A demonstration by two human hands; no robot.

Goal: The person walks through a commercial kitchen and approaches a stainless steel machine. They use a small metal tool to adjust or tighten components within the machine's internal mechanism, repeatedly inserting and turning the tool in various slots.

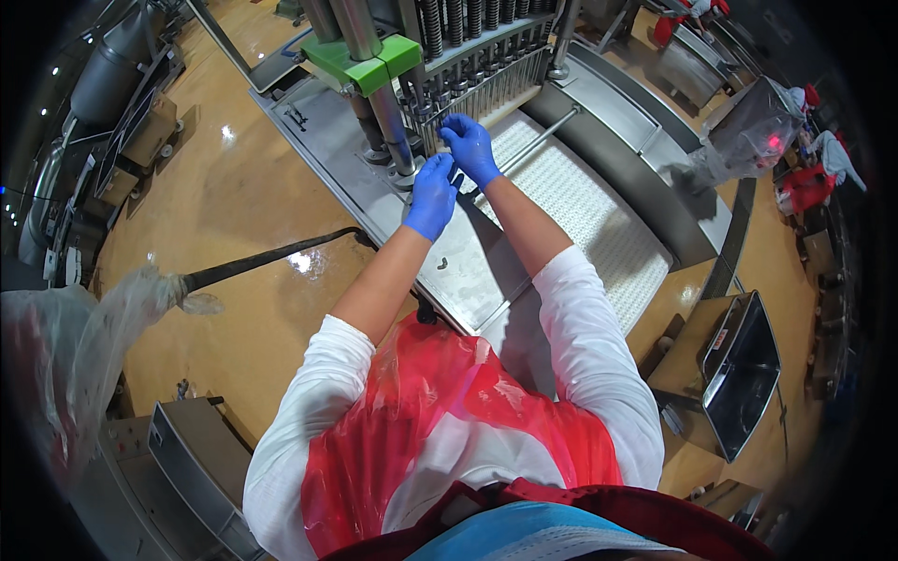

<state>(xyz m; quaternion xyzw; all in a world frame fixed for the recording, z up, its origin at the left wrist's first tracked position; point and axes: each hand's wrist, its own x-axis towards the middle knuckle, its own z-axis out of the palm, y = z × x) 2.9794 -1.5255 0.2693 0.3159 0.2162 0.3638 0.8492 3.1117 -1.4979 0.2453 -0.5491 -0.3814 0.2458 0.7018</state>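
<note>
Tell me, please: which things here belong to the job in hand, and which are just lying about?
Likely in the job: left hand, right hand, needles.

Likely just about: dark curved piece on the steel top, bin at right.

We wear thin, wrinkled blue gloves [475, 157], rubbery with a soft sheen, near slender metal needles [510, 105], polished steel posts [354, 28] and coiled metal springs [474, 19]. A green block [398, 58] looks like smooth, glossy plastic; a grey metal plate [472, 294] has a dull, brushed finish. We see a white belt [599, 224], rough with fine texture. Our red apron [337, 477] is shiny, creased plastic, our white sleeves [608, 365] matt cloth. Clear film [56, 337] crinkles like thin plastic, and the tan floor [224, 206] gleams, glossy and smooth.
</note>
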